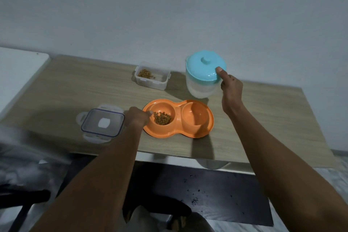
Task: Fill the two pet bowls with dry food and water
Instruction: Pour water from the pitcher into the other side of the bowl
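An orange double pet bowl [195, 133] lies on the wooden table [75, 88]. Its left bowl holds brown dry food [162, 118]; its right bowl [195, 117] looks empty. My left hand [136, 117] grips the dish's left rim, thumb over the edge. Behind the dish stands a clear water jug with a light blue lid [204, 66]. My right hand [230, 88] is closed on the jug's right side where the handle is, thumb pressing the lid's edge. The jug rests on the table.
A clear food container [151, 75] with some kibble stands open at the back centre. Its clear lid [103, 122] lies flat left of the dish. A white surface [17, 73] adjoins the table on the left. A dark chair sits below the table's front edge.
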The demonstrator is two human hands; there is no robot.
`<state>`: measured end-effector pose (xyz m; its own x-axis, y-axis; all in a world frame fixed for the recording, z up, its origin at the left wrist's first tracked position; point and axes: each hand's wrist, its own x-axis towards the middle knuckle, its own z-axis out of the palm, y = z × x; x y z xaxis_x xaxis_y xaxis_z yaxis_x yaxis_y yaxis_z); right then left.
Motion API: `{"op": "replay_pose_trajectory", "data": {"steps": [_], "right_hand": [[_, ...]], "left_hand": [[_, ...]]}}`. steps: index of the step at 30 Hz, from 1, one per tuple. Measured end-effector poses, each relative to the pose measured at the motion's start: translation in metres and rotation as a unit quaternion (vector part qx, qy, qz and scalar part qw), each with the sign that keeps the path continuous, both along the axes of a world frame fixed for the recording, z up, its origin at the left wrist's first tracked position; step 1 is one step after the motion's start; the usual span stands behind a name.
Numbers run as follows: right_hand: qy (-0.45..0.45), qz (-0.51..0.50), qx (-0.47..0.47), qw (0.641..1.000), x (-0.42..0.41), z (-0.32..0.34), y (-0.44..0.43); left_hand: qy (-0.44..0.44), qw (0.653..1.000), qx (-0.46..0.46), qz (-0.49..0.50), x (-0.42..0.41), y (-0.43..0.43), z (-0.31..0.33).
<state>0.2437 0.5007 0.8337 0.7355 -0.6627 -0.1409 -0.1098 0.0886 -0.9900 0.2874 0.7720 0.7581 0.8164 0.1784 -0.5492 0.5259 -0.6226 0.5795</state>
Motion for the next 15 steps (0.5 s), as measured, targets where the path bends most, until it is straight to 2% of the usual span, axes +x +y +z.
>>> {"op": "replay_pose_trajectory", "data": {"steps": [6, 15], "right_hand": [[0.005, -0.039, -0.013, 0.999, -0.045, 0.018, -0.011], [0.059, -0.015, -0.078, 0.995, -0.097, 0.018, -0.022]], "left_hand": [[-0.016, 1.000, 0.026, -0.008, -0.004, -0.004, 0.008], [-0.037, 0.996, 0.078, -0.035, -0.010, -0.013, 0.002]]}}
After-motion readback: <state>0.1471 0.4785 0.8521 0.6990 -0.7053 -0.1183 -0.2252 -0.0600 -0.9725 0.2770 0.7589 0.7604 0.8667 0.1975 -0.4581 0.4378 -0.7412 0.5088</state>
